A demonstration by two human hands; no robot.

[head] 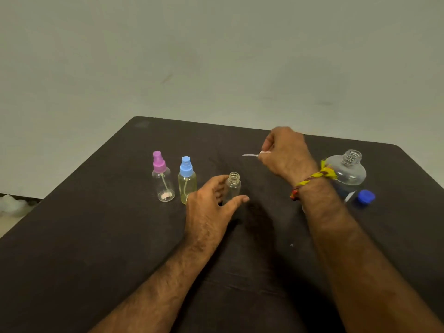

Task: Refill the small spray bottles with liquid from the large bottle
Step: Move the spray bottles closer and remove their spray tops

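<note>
Large bottle (346, 174): we are keeping it uncapped at three o'clock, blue cap (365, 197) beside it, presumably ready for pouring.

Open small bottle (233, 187): clear, seemingly empty, centre; our left hand (211, 205) is cupping it with spread fingers, likely steadying it.

Spray head (254, 155): our right hand (286, 155) is pinching it aloft at one o'clock, tube trailing.

Right hand (286, 155) hides spray head; only blurred tube (249, 155) shows
</note>
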